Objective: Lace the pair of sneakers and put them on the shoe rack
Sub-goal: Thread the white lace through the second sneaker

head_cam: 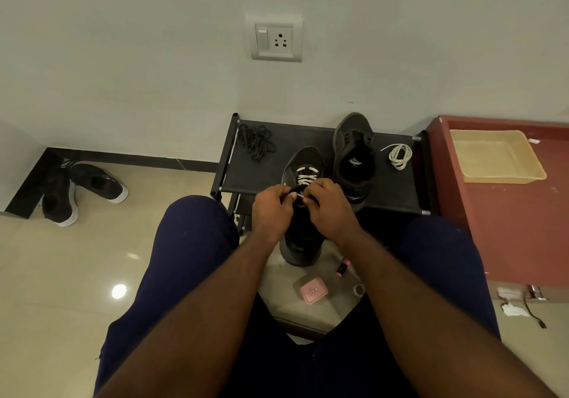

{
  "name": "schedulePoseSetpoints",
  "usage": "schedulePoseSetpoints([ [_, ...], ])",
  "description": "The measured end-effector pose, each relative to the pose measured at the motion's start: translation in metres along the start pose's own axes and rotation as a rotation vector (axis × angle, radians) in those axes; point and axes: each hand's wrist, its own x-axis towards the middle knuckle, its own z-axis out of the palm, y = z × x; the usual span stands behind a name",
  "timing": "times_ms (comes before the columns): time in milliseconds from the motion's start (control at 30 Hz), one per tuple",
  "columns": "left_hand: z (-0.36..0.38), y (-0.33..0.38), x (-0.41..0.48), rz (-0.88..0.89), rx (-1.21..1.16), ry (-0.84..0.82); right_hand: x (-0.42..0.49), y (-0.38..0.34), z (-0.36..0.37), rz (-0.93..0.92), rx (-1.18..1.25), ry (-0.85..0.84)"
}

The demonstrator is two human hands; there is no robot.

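Seen through my head camera, the sneaker in work (pixel 303 237) stands between the knees, its long axis running 12 to 6 o'clock: toe at 12 against the front edge of the shoe rack (pixel 391 188), heel at 6 toward me. My left hand (pixel 271 210) and right hand (pixel 331 205) meet over its throat, both equally near, with fingers curled. They appear to pinch the white lace (pixel 306 177), whose tip shows between them. Crossed rows lie just beyond the fingers at 12, so I judge the next pass goes into the upper eyelets, close under the hands.

The second sneaker (pixel 354 154) sits unlaced on the rack top at 1 o'clock, also toe-away. A coiled white lace (pixel 400 156) lies at its 3 o'clock, a black lace bundle (pixel 255 140) at 11. Its insole carries a white mark (pixel 355 161), too small to read. No other writing is legible.
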Motion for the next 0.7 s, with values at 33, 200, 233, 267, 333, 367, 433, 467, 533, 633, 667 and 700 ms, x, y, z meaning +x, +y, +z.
schedulePoseSetpoints([
  [33, 0.001, -0.002, 0.001, -0.013, -0.021, -0.015, 0.000, 0.003, -0.002, -0.009, 0.020, -0.011],
  [200, -0.001, -0.003, 0.003, -0.017, -0.042, -0.076, -0.001, -0.005, -0.006, 0.019, -0.004, -0.054],
  [233, -0.002, -0.002, 0.004, -0.011, -0.044, -0.076, -0.001, -0.008, -0.005, 0.028, -0.024, -0.060],
  [267, -0.003, -0.002, 0.005, -0.005, -0.045, -0.079, -0.001, -0.010, -0.004, 0.045, -0.040, -0.071],
  [333, -0.004, -0.001, 0.006, -0.011, -0.043, -0.088, -0.001, -0.013, -0.002, 0.084, -0.040, -0.065],
  [367, -0.004, -0.001, 0.006, -0.017, -0.040, -0.088, -0.001, -0.012, 0.000, 0.083, -0.027, -0.046],
  [433, -0.004, 0.000, 0.005, -0.027, -0.037, -0.073, -0.002, -0.012, 0.001, 0.065, -0.003, -0.038],
  [467, -0.004, 0.000, 0.005, -0.032, -0.040, -0.066, -0.003, -0.011, 0.000, 0.061, -0.001, -0.060],
  [533, -0.003, 0.001, 0.004, -0.042, -0.040, -0.074, -0.004, -0.009, -0.004, 0.054, -0.005, -0.106],
  [633, -0.002, 0.001, 0.004, -0.058, -0.010, -0.086, -0.005, -0.010, -0.010, 0.076, -0.016, -0.118],
  [667, -0.001, 0.001, 0.004, -0.060, -0.004, -0.086, -0.005, -0.012, -0.011, 0.085, -0.032, -0.113],
  [700, -0.002, 0.003, 0.004, -0.064, 0.001, -0.086, -0.004, -0.015, -0.010, 0.093, -0.052, -0.105],
])
